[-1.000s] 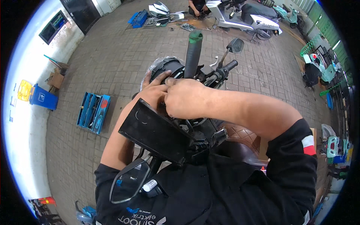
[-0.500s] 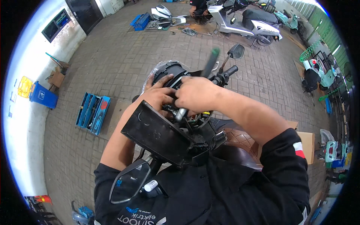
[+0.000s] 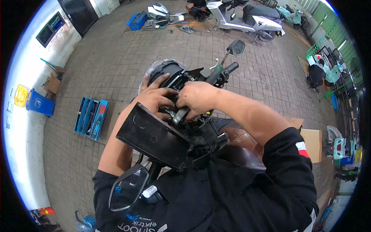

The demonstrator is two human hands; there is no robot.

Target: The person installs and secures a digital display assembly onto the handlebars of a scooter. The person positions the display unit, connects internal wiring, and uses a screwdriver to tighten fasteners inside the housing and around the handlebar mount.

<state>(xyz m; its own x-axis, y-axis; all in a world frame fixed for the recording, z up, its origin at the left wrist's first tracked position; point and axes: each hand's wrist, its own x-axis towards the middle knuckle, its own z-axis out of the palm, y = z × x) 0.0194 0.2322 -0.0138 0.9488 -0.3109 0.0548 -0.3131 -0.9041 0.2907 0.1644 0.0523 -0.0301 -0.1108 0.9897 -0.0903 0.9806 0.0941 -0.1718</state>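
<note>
In front of me stands the partly stripped front of a scooter, with a black round headlight housing (image 3: 172, 73) in clear plastic wrap. My left hand (image 3: 154, 98) grips that headlight, its fingers spread over the near side and the lower ones bent toward the ratchet head. My right hand (image 3: 199, 96) is closed round a ratchet wrench (image 3: 214, 75); its green-ended handle sticks out beyond the fist, and its metal head (image 3: 180, 116) shows below. Whatever the socket sits on is hidden. A flat black panel (image 3: 152, 135) juts out below my hands.
The right handlebar grip (image 3: 232, 68) and its mirror (image 3: 236, 47) stand beyond my right hand; another mirror (image 3: 129, 187) is near my chest. An open blue toolbox (image 3: 92, 118) lies on the paving at left. A person (image 3: 199, 9) crouches by a white scooter (image 3: 247, 23).
The ratchet handle has swung down to the right, toward the handlebar, with my right hand turning it. My left hand stays at the headlight. The whole view has shifted slightly.
</note>
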